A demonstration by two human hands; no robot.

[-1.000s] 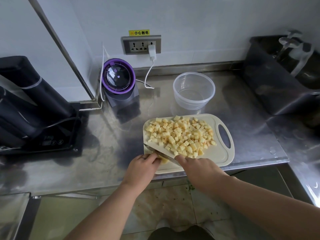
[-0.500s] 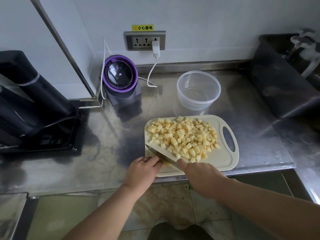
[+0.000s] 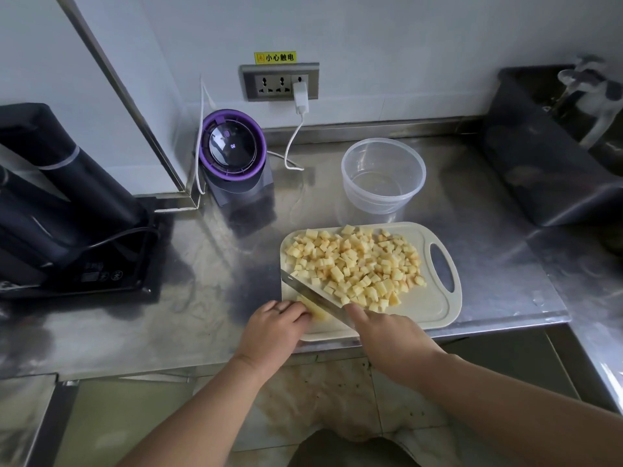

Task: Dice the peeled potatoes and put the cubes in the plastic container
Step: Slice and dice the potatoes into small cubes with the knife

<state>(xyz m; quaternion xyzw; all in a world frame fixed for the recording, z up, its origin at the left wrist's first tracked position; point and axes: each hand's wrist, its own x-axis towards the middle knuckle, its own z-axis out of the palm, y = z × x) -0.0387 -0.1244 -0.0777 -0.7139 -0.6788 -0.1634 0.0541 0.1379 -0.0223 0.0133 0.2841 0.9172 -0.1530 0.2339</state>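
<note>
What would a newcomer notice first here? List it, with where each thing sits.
A heap of pale yellow potato cubes on the cream cutting board, at the front edge of the counter, draws the eye first. At the board's near left corner the right hand grips a knife slanted over an uncut potato piece that the left hand holds down. Behind the board stands the clear plastic container, with no cubes inside.

The steel tabletop carries a pale cutting board at its front edge, a clear plastic container just behind it, a purple-ringed appliance near the wall, a black machine at left, a dark tub at right.
</note>
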